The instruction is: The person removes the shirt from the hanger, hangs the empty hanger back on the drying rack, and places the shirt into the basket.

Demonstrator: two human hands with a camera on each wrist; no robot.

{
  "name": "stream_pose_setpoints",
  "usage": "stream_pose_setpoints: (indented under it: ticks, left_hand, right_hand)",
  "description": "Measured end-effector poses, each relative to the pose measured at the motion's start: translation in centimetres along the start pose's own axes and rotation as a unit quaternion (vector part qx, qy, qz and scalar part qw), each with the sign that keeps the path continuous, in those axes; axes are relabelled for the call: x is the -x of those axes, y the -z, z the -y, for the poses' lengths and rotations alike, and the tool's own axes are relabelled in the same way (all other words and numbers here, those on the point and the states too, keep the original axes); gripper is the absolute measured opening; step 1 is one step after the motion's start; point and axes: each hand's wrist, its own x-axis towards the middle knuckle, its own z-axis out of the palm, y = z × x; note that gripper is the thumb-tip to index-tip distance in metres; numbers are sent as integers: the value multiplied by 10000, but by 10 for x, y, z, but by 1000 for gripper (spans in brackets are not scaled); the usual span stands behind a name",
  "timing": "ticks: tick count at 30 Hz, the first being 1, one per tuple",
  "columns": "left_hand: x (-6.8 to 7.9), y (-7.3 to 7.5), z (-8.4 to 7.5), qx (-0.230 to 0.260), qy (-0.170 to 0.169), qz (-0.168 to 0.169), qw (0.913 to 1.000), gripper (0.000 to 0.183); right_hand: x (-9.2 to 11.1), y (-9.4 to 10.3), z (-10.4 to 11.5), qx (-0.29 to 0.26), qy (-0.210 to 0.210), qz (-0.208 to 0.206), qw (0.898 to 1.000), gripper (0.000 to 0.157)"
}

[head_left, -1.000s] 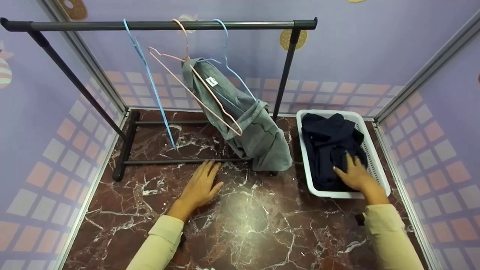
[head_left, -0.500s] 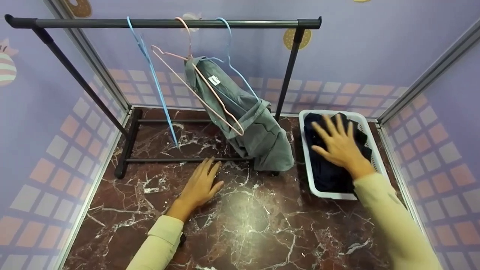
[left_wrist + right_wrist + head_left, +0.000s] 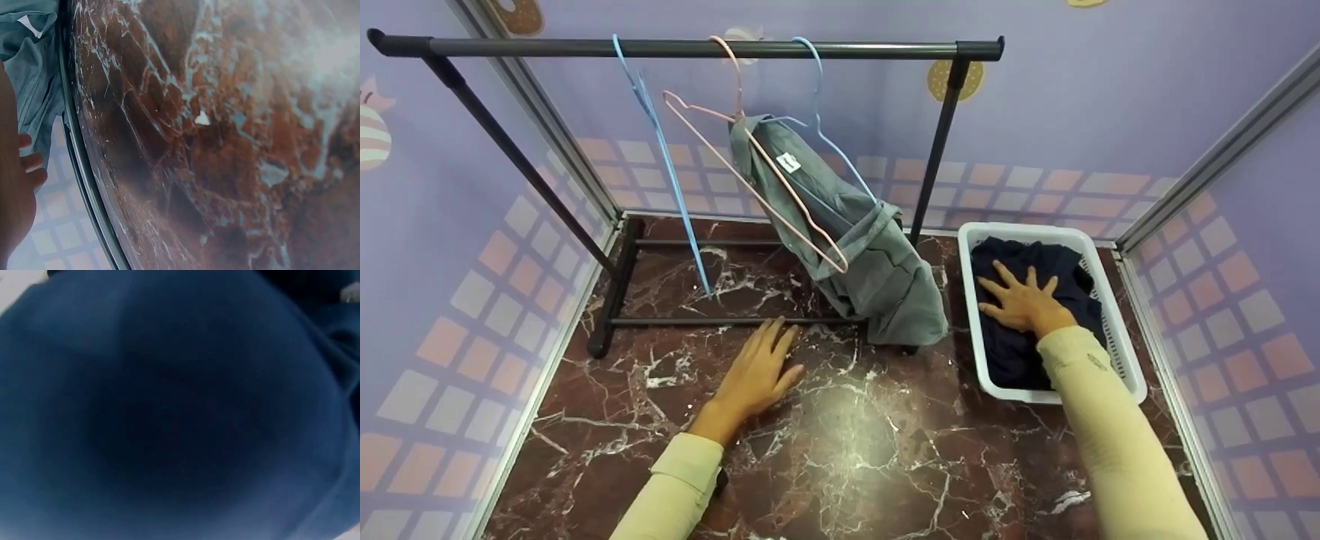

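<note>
With fingers spread, my right hand (image 3: 1021,306) presses on the dark navy clothes (image 3: 1005,360) bunched inside a white plastic basket (image 3: 976,330). Navy cloth (image 3: 169,410) fills almost the whole right wrist view. My left hand (image 3: 754,375) rests relaxed over the marble-patterned floor, its fingertips close to the rack's lower front bar. It holds nothing. In the left wrist view, part of the left hand (image 3: 17,174) shows at the left edge, beside the hanging grey garment (image 3: 36,84).
A black clothes rack (image 3: 682,49) carries two blue hangers and a pink hanger (image 3: 740,82). The grey garment (image 3: 877,277) hangs slanted from the hangers, its lower end near the floor. Patterned walls (image 3: 1222,247) enclose the space, one close to the basket's right side.
My right hand has moved from the basket's near right side toward its middle and now lies flat on the navy clothes, which look lower and flatter. The left hand has barely moved.
</note>
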Motion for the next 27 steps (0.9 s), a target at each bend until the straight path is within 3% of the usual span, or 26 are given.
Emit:
stream_pose_setpoints:
  ticks: [10,16,21,27]
  left_hand:
    - [-1,3,-1,-161,38,-194,9997,67]
    - [-3,-1,-3,-185,147,72,9997,73]
    - [-8,-2,-4,-487,140,377,9980,79]
    - [-10,8,-5,-689,137,346,9969,80]
  right_hand:
    - [-9,-4,8,-344,-297,618,9971,68]
    - [-9,-7,4,-381,-263,655,9968,69]
    - [-7,-3,1,-294,-164,392,9987,71]
    - [3,10,9,-305,24,-249,9992,72]
